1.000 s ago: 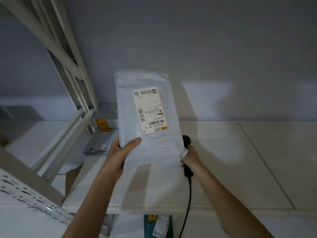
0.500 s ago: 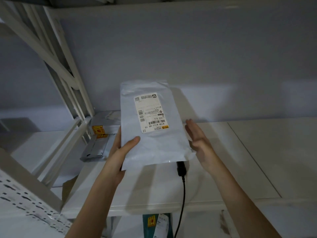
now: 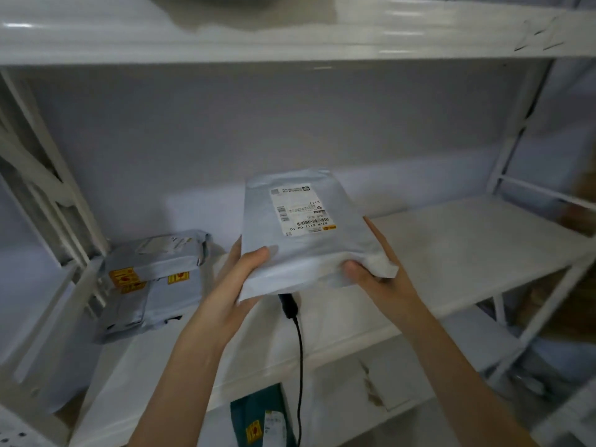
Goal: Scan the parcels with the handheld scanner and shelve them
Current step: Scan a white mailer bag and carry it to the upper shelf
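A grey poly-mailer parcel with a white shipping label facing up is held over the white shelf board. My left hand grips its near left corner, thumb on top. My right hand grips its near right corner, crumpling the bag edge. The black handheld scanner lies on the shelf under the parcel's near edge, mostly hidden, and its black cable hangs down over the shelf front.
Two or three grey parcels with yellow stickers are stacked at the shelf's left end against the white upright frame. Another shelf board runs overhead. A dark green parcel sits on the lower level.
My right hand let go of the scanner, left it on the shelf, and took hold of the parcel's right corner. The parcel tilted flatter and lower. The view swung up and right.
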The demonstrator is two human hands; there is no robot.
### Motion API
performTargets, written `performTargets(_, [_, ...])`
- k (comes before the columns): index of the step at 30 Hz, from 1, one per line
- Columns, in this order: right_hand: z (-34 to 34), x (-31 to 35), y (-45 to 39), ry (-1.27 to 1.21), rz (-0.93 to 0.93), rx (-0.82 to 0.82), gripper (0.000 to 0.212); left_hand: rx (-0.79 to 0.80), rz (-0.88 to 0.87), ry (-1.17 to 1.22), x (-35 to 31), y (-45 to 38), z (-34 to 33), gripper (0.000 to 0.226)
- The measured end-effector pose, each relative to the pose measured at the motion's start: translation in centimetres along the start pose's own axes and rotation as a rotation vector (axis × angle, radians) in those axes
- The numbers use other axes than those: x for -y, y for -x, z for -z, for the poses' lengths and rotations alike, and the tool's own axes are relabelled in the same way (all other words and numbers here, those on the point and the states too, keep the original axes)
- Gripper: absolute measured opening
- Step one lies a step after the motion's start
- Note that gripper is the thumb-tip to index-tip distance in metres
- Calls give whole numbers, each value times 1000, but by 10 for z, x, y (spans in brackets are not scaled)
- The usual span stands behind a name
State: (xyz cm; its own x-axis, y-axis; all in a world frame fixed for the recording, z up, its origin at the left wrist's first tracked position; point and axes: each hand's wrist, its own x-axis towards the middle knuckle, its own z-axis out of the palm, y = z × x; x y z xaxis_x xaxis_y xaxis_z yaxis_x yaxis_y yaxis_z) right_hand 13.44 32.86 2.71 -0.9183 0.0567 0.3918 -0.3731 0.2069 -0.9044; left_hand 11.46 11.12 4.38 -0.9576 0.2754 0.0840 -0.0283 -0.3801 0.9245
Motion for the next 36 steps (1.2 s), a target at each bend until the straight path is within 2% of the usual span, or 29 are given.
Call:
performTargets(3, [24, 12, 25, 61, -11, -106, 70, 166, -17, -179, -5, 9, -23, 68])
performTargets(7, [59, 33, 58, 85, -52, -253, 38, 328, -74, -319, -12, 21, -60, 72])
performTargets(12, [107, 75, 90, 123, 49, -350, 29, 524, -158, -456, -27, 33, -111, 79])
performTargets(15, [134, 95, 98, 89, 106, -360, 24, 473, -213, -500, -31, 36, -144, 85])
performTargets(20, [184, 116, 106, 48, 149, -378, 27, 347, -249, -490, -32, 25, -202, 76])
performTargets(25, [249, 136, 104, 63, 207, -382, 30, 364, -340, -485, -37, 19, -269, 74])
performTargets(26, [262, 141, 103, 73, 218, -376, 36, 367, -365, -482, -38, 20, -280, 75])
performTargets(28, [284, 150, 98, 108, 260, -348, 48, 355, -406, -474, -41, 19, -301, 76])
performTargets(33, [324, 172, 72, 91, 366, -216, 47, 263, -518, -466, -56, 11, -338, 68])
performTargets(36, [338, 179, 48, 35, 395, -151, 34, 210, -572, -498, -69, 2, -352, 62])
